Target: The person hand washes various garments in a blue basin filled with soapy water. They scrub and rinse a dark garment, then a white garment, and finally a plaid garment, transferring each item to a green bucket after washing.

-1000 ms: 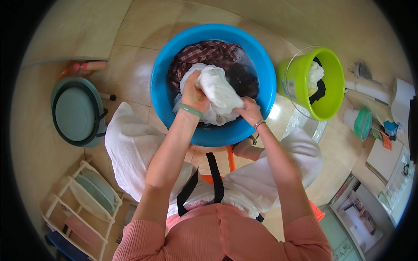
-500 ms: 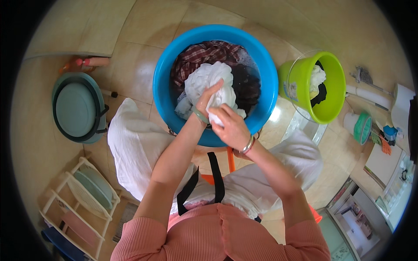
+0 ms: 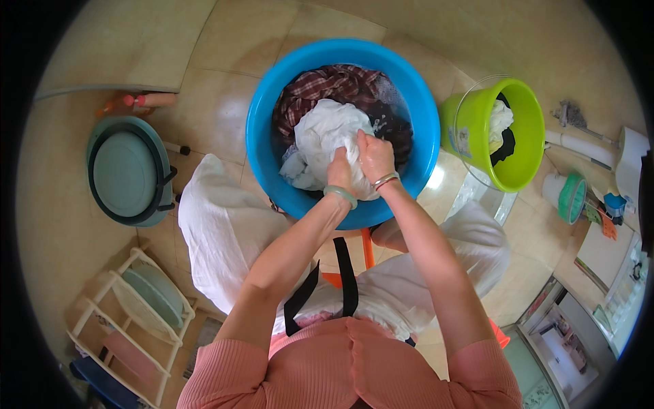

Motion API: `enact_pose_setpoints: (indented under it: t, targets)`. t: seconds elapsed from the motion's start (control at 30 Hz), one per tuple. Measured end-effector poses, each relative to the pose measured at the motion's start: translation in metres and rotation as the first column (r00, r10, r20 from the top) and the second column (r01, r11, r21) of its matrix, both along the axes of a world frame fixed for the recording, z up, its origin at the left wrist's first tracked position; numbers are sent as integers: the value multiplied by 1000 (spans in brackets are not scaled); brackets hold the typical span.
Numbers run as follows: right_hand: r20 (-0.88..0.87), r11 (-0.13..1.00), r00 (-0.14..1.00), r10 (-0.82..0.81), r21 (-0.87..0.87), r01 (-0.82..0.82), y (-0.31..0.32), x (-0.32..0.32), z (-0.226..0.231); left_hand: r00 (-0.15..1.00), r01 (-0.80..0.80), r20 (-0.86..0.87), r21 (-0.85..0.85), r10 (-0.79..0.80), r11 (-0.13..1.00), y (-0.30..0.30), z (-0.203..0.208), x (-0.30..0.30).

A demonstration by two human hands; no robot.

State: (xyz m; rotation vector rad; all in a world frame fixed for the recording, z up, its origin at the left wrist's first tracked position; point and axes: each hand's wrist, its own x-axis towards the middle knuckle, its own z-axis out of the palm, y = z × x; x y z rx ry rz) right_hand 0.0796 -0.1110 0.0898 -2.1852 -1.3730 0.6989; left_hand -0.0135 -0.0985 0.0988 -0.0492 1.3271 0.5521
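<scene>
In the blue basin (image 3: 261,129), the bunched white cloth (image 3: 325,129) lies mostly toward eleven o'clock from both hands, its long axis roughly eleven to five. The left hand (image 3: 342,172), nearer its bulk, and right hand (image 3: 376,158) grip it, fingers curled in.

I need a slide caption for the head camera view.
Left hand and right hand grip white cloth in a blue basin beside a green bucket.
</scene>
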Motion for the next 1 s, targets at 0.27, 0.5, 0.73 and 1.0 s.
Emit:
enact_pose_setpoints:
  t: [0.27, 0.5, 0.73, 1.0]
  targets:
    - [-79, 937, 964, 254, 266, -225, -26, -75, 78, 799, -121, 597, 280, -74, 952, -16, -50, -38]
    - [23, 1000, 1000, 3, -30, -2, -7, -7, -4, 995, -39, 90, 32, 36, 999, -18, -16, -9]
    - [-185, 961, 953, 239, 186, -205, -31, -76, 69, 990, -58, 128, -22, 60, 998, -16, -11, -19]
    - [64, 985, 998, 15, -173, -4, -11, -6, -12, 989, -8, 146, 7, 7, 1000, -21, -13, -8]
